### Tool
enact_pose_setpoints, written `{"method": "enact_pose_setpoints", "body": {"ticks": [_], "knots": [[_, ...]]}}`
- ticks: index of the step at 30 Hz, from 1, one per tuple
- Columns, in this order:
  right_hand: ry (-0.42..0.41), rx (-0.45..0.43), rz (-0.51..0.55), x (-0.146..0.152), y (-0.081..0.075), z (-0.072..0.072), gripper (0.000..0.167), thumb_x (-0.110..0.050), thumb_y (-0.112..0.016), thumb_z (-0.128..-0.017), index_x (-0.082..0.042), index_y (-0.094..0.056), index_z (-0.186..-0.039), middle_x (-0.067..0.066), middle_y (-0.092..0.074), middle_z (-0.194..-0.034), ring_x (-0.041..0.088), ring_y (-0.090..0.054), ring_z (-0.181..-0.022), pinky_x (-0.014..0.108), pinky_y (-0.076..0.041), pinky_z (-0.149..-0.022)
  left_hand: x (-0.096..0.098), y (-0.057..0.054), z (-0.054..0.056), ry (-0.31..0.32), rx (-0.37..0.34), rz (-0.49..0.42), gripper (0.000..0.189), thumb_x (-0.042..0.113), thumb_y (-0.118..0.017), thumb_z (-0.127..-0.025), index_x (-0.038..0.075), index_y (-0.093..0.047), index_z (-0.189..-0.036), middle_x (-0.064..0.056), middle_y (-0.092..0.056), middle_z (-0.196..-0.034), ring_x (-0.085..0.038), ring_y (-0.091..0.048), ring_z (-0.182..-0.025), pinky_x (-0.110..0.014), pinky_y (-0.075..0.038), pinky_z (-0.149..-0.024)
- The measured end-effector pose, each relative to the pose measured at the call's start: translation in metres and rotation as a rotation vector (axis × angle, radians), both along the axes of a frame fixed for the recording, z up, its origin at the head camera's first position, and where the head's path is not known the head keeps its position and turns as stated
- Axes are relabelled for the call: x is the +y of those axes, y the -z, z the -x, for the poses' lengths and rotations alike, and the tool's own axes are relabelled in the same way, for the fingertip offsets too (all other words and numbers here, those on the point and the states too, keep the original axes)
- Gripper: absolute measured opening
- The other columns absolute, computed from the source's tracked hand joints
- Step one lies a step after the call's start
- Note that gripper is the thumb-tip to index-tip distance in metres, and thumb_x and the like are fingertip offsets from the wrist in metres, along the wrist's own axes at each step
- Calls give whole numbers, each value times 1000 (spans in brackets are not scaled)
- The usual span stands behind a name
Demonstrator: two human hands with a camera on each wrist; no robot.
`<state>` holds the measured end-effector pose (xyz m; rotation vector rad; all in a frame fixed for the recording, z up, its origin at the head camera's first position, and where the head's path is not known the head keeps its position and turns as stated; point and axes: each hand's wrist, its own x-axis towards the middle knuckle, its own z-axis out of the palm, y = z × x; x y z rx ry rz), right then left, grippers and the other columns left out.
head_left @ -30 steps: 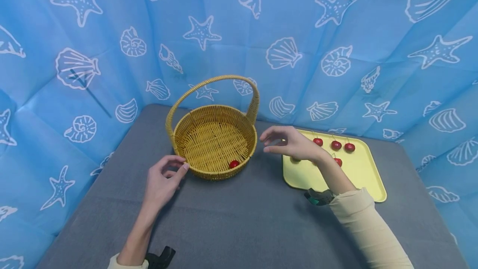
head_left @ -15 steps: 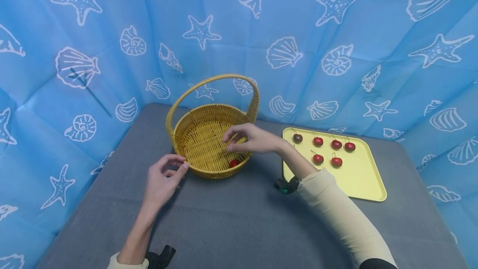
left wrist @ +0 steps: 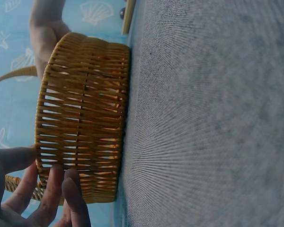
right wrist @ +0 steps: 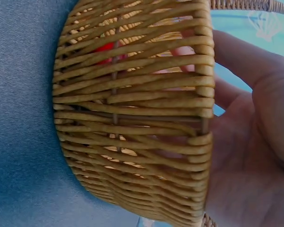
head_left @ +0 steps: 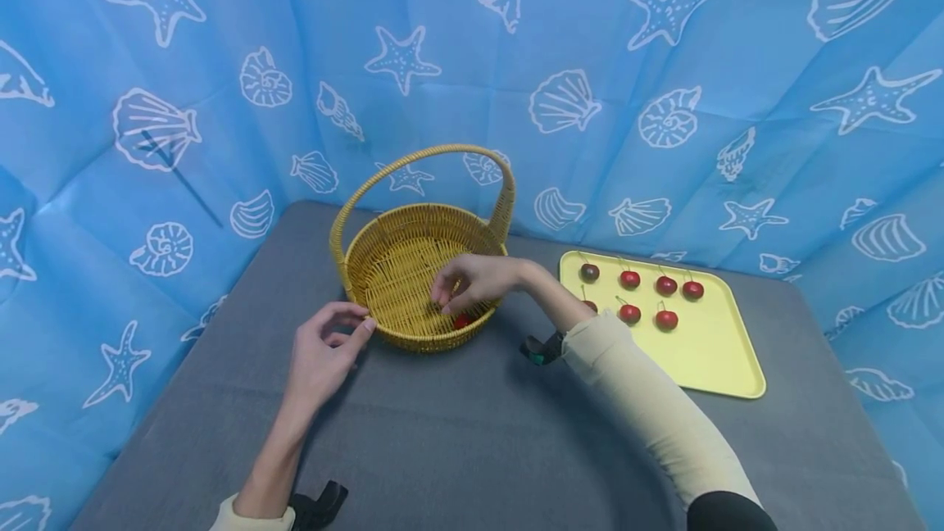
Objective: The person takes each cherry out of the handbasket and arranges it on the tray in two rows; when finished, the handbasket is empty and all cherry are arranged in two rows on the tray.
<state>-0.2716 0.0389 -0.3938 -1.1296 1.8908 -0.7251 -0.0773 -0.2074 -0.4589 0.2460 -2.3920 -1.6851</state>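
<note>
A round yellow wicker basket with a tall hoop handle stands on the grey cloth, a red cherry inside near its front right wall. My left hand pinches the basket's front left rim; the left wrist view shows its fingers against the outer weave. My right hand reaches over the right rim, its bent fingers down inside, close above the cherry. I cannot tell whether these fingertips hold anything. Through the weave in the right wrist view, red shows low in the basket.
To the right lies a yellow tray with several stemmed cherries in two rows, one partly behind the right forearm. A blue curtain with white shells and starfish hangs close behind the table.
My right hand has moved left from beside the tray, over the basket's rim, and down inside. More tray cherries show now. My left hand stays at the rim.
</note>
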Motion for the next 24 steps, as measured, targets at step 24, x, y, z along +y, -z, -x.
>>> {"method": "enact_pose_setpoints", "body": {"ticks": [24], "knots": [[-229,8,-130,-16,10,0,42,0,-65,-98,-6,-71,-138,7,-75,-132,12,-67,-122,26,-54,-109,1,-2,0,-6,-12,-16,24,23,-77,-103,8,-73,-122,-18,-74,-111,-27,-75,-74,-37,-63,-60]]}}
